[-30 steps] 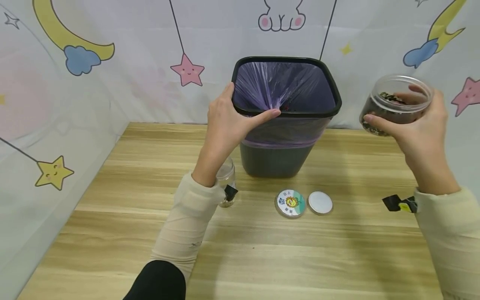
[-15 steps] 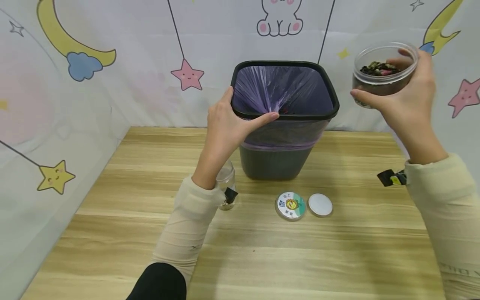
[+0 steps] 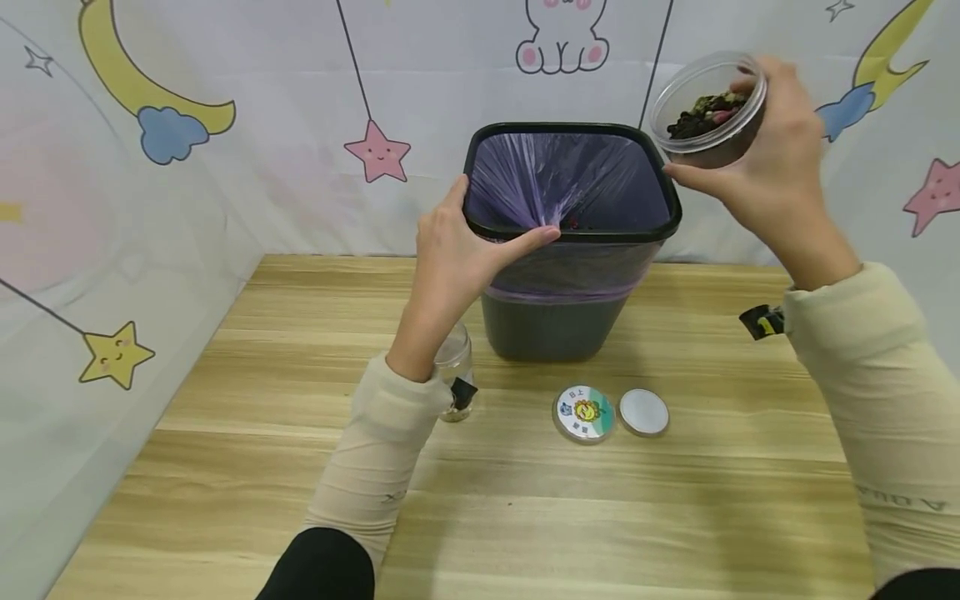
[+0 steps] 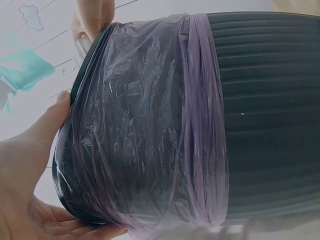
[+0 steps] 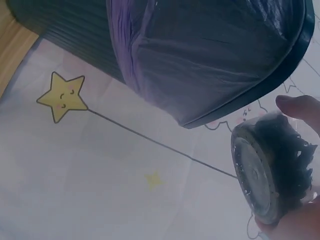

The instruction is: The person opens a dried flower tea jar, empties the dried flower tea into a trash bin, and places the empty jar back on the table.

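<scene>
A dark trash can (image 3: 551, 325) with a black rim stands upright at the back of the table, lined with a purple plastic bag (image 3: 525, 167). My left hand (image 3: 457, 250) holds its near left corner, thumb along the front rim and fingers at the left side. Up beside the can's right rim, my right hand (image 3: 783, 158) grips a clear plastic jar (image 3: 708, 137), lidless and tilted left toward the can. Dark, green and reddish dried bits (image 3: 708, 115) lie inside the jar. The right wrist view shows the jar's round base (image 5: 255, 177), thumb and fingers on either side.
Behind my left wrist stands a second clear jar (image 3: 453, 354), partly hidden. Two round lids lie in front of the can: a printed lid (image 3: 584, 413) and a smaller white lid (image 3: 643, 412). A cartoon-printed cloth (image 3: 300, 142) hangs right behind the wooden table (image 3: 525, 517).
My right hand has raised the jar and carried it left to the can's right rim, tilting it leftward. The left hand keeps its hold on the can.
</scene>
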The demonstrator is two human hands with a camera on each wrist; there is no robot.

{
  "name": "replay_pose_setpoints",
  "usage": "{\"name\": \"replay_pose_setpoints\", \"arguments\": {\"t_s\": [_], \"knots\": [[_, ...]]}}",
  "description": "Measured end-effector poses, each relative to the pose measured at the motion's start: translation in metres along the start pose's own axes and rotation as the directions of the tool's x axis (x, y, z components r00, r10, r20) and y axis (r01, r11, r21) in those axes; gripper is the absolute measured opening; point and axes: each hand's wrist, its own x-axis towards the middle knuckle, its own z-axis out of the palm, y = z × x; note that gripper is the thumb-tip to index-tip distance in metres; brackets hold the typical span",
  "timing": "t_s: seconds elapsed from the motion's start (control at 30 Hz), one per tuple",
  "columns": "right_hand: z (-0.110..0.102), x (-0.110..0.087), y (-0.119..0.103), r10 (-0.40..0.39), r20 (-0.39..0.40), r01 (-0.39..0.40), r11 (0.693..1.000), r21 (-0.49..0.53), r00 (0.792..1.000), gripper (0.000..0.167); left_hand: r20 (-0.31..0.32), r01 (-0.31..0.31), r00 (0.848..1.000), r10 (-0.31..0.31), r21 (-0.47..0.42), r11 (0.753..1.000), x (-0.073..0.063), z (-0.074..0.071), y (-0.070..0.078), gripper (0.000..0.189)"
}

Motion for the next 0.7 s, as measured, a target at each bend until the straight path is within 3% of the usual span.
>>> {"name": "replay_pose_setpoints", "arguments": {"t_s": [0.33, 0.7], "knots": [[0.010, 0.007, -0.001, -0.136, 0.066, 0.141, 0.988, -0.065, 0.988, 0.094, 0.001, 0.005, 1.000, -0.005, 0.008, 1.000, 0.000, 0.000, 0.000, 0.126], [0.018, 0.004, 0.000, -0.246, 0.024, 0.247, 0.962, -0.114, 0.969, 0.092, 0.002, 0.002, 1.000, -0.002, 0.012, 1.000, -0.001, 0.001, 0.000, 0.125]]}}
